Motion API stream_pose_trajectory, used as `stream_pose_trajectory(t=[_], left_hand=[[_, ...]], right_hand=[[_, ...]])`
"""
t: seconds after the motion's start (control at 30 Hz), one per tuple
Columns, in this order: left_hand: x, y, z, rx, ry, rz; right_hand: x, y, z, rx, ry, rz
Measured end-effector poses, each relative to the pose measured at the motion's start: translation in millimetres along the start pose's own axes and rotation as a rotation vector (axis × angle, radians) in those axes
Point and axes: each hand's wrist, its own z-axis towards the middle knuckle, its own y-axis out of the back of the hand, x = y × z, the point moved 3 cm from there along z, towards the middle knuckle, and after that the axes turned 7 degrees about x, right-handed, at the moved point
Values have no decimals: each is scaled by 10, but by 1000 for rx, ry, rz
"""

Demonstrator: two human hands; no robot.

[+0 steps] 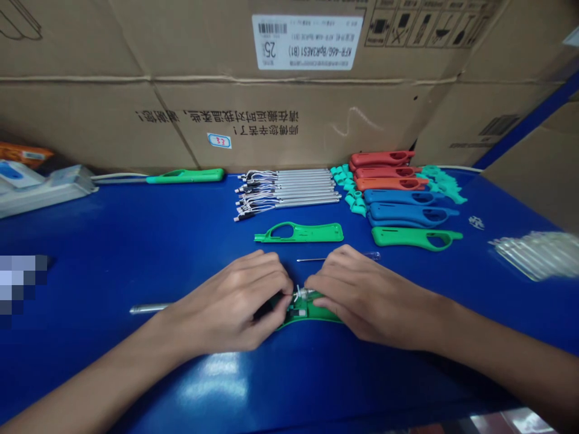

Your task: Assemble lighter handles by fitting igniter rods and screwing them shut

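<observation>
Two bare forearms enter from the lower corners, nearest the camera. The left hand [230, 301] and right hand [362, 295] close inward from either side, both grasping a green plastic handle [312, 316] that lies open side up on the blue workbench [90, 241] between them. The handle sits directly beneath the fingertips, which nearly meet over it. Small white and clear parts show inside it, but the fingers cover much of the assembly, so the exact points of contact are hard to confirm. A silver metal tube [149, 308] projects to the left from beneath the left hand.

A thin screwdriver [339, 257] with a clear grip lies just beyond the right hand. Farther out lies a loose green handle half [298, 232]. Behind it, a row of silver tubes [289, 188] lies side by side, with fine wires at their left ends. To the right are red handles [384, 169], blue handles [407, 205], a green handle [416, 238] and teal clips [348, 187]. Another green handle [185, 176] lies at the back left, against a cardboard box [226, 120].
</observation>
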Motion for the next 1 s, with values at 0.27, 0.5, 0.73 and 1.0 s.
stream_pose_trajectory(t=[0.27, 0.5, 0.73, 1.0], left_hand=[[-3, -7, -4, 2, -8, -3], [-1, -3, -4, -6, -12, 5], [-5, -3, 0, -3, -11, 9], [11, -23, 2, 4, -5, -1]], right_hand=[[4, -3, 3, 8, 5, -2], [0, -7, 1, 6, 13, -7], [-4, -15, 8, 27, 1, 14], [-4, -38, -3, 24, -3, 9]])
